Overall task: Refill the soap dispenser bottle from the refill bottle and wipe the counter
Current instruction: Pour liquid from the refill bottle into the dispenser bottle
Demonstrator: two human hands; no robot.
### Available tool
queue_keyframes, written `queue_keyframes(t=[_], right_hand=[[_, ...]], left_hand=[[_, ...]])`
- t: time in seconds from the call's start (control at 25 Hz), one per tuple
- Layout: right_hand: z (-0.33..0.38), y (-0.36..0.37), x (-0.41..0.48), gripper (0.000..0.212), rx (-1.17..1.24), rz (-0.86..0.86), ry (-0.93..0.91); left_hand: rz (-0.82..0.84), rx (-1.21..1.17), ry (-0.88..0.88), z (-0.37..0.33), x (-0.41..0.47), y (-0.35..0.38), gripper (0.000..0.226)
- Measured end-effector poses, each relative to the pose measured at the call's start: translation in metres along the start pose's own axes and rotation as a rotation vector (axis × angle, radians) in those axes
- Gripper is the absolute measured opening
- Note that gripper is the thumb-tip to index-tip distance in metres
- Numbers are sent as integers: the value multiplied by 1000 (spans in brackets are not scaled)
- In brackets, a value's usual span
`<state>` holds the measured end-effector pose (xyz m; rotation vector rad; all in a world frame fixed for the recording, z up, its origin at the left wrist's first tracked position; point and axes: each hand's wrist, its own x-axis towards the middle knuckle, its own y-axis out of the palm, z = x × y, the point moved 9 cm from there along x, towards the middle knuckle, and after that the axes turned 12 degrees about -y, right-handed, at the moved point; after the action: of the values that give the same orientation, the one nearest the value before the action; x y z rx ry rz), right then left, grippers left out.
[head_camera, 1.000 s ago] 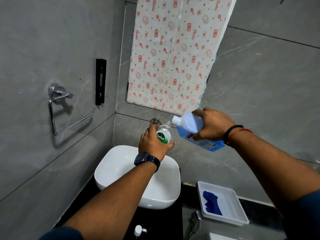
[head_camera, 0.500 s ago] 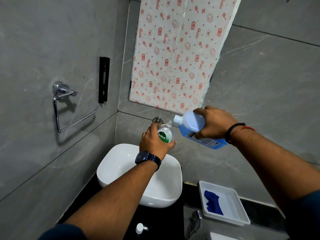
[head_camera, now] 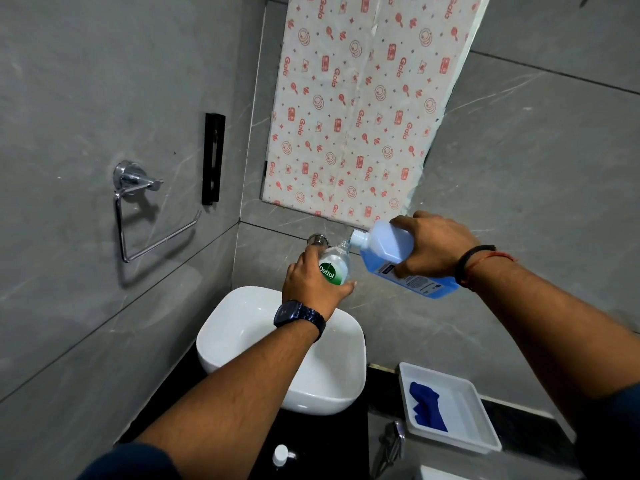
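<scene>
My left hand [head_camera: 311, 284] grips the clear soap dispenser bottle [head_camera: 334, 266] with a green Dettol label, held above the white basin [head_camera: 242, 327]. My right hand [head_camera: 433, 251] holds the blue refill bottle [head_camera: 391, 251] tipped on its side. Its white neck [head_camera: 358, 239] meets the dispenser's open mouth. Blue liquid lies low in the refill bottle. A white pump cap [head_camera: 281, 455] rests on the black counter [head_camera: 332, 445] in front of the basin. A blue cloth [head_camera: 426, 407] lies in a white tray [head_camera: 481, 434] at the right.
A chrome tap [head_camera: 318, 240] sticks out of the grey wall behind the bottles. A chrome towel ring [head_camera: 138, 209] and a black holder [head_camera: 213, 159] hang on the left wall. A patterned sheet [head_camera: 363, 109] covers the mirror. A chrome fitting [head_camera: 393, 441] sits at the counter's front.
Both hands and bottles keep the same pouring pose. The view has drifted slightly, so everything sits a little lower right in frame.
</scene>
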<state>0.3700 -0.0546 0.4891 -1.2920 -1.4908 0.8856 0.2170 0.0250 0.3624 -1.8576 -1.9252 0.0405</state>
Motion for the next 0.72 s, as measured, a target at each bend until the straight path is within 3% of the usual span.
queue_keyframes(t=[0.72], right_hand=[[3,-5,2,83,-22,10,-10]], left_hand=[[-13,0,-11,0,1,0,80]])
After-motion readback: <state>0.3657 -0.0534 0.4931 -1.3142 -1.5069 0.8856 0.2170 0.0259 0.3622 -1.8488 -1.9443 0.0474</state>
